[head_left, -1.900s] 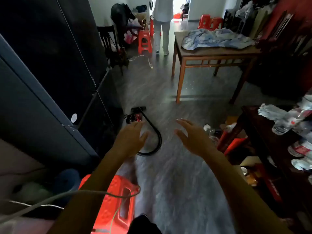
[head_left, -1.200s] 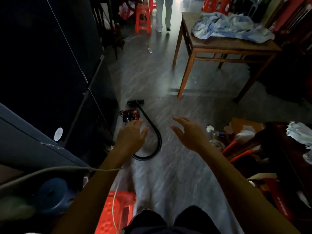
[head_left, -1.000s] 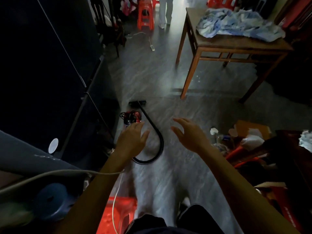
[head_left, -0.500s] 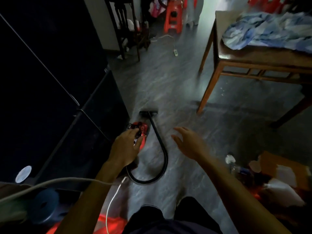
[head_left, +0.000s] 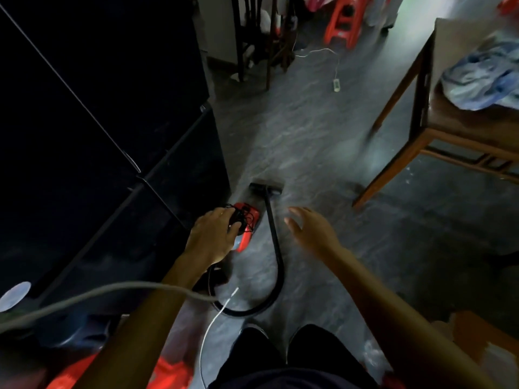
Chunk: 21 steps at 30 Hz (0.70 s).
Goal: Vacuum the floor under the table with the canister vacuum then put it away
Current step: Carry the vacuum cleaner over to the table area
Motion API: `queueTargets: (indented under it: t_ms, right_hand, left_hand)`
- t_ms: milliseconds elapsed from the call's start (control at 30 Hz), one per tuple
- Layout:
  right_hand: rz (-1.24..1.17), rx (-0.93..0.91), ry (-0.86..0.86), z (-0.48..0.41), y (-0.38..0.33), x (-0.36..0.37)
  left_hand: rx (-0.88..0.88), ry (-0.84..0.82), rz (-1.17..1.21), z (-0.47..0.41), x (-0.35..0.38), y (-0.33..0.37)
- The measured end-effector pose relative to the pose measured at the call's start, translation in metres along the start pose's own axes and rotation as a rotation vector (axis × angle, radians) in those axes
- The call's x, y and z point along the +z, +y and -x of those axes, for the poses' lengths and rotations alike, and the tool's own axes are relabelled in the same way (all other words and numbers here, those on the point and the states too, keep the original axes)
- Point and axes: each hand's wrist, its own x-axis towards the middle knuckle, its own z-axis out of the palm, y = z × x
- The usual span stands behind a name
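Left hand (head_left: 213,234) at red vacuum (head_left: 248,220); right hand (head_left: 311,231) spread beside hose (head_left: 276,248).

A tall dark cabinet (head_left: 98,136) fills 8 to 11 o'clock, a round white sticker (head_left: 15,296) low on it at 8 o'clock. At 12 o'clock stand the legs of a dark wooden chair (head_left: 264,40), with a red plastic stool (head_left: 344,21) at 1 o'clock and a white cable (head_left: 336,85) trailing near both. A crumpled blue cloth (head_left: 483,80) lies at 2 o'clock, brown cardboard (head_left: 477,332) at 4 o'clock, and another, blurred red stool (head_left: 168,373) at 7 o'clock.
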Motion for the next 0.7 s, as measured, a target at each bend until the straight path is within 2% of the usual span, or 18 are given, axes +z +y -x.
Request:
queueTargets:
  t_ms: [133,333,567,700]
  right_hand:
    - [0.047,0.020,-0.033,-0.056,0.011,0.027]
    - [0.096,0.031,-0.183,-0.174,0.052,0.105]
    - [0.155,0.069,-0.309,-0.362,0.180,0.309]
    - [0.148,0.137,-0.332,-0.437,0.264,0.436]
  left_hand:
    - [-0.032,-0.058,0.020,-0.053,0.025,-0.021]
    - [-0.129,-0.093,0.050,-0.163,0.092,-0.057]
    - [-0.221,-0.207,-0.112,-0.337,0.290,-0.122]
    - [-0.246,-0.207,-0.270,-0.417,0.414,-0.162]
